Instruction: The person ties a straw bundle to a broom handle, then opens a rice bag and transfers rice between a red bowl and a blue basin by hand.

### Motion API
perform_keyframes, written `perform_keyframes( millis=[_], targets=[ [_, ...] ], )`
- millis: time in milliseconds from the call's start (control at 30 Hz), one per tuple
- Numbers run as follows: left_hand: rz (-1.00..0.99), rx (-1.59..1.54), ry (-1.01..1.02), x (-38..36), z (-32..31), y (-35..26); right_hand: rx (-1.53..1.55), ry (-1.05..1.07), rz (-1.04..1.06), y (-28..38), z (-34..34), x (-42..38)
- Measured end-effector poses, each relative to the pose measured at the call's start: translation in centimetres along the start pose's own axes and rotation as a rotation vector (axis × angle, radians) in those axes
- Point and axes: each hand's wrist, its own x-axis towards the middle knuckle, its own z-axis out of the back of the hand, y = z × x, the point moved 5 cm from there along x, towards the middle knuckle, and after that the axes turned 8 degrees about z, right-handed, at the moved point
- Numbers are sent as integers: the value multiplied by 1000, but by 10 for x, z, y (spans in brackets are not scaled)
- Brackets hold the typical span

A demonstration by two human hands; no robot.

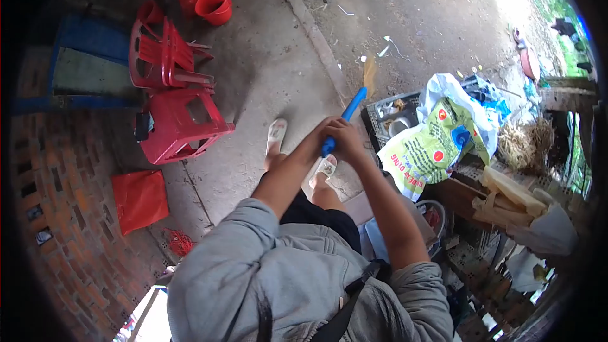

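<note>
A broom with a blue handle (354, 104) and yellowish bristles (369, 75) slants away from me, its bristle end near the concrete floor. My left hand (318, 134) and my right hand (346, 138) are together near the handle's close end, both closed around it. The fingers overlap, so part of the grip is hidden. Small white scraps (384, 51) and a bit of string lie on the floor just past the bristles.
Red plastic chairs (190, 120) and a red bucket (214, 7) stand on the left by a brick wall (69, 221). To the right are a black crate (373, 120), a green-and-white printed sack (430, 142) and a straw bundle (529, 142). A raised strip (307, 22) crosses the floor.
</note>
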Motion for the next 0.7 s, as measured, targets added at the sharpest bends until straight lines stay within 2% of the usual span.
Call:
perform_keyframes(
  millis=[67, 167, 267, 333, 400, 467, 533, 633, 700],
  targets=[
    [20, -9, -78, -3, 14, -37, 59, -48, 80, 16, -19, 41],
    [60, 8, -198, -17, 46, -105, 125, -15, 64, 35, -45, 98],
    [165, 60, -297, -27, 71, -156, 290, -129, 80, 5, -65, 134],
    [261, 114, -353, -26, 82, -177, 578, -65, -64, -22, -68, 137],
    [344, 149, -399, -14, 77, -180, 649, -126, -117, -38, -65, 135],
    [432, 194, -441, -10, 74, -179, 522, -172, -198, -43, -65, 129],
    [499, 265, -332, -6, 57, -177, 377, -222, -293, -43, -58, 121],
    [611, 370, -137, -7, 17, -164, -11, -100, -481, -22, -40, 117],
    [678, 431, -9, -18, -6, -156, -95, -188, -538, -1, -26, 114]
  ],
)
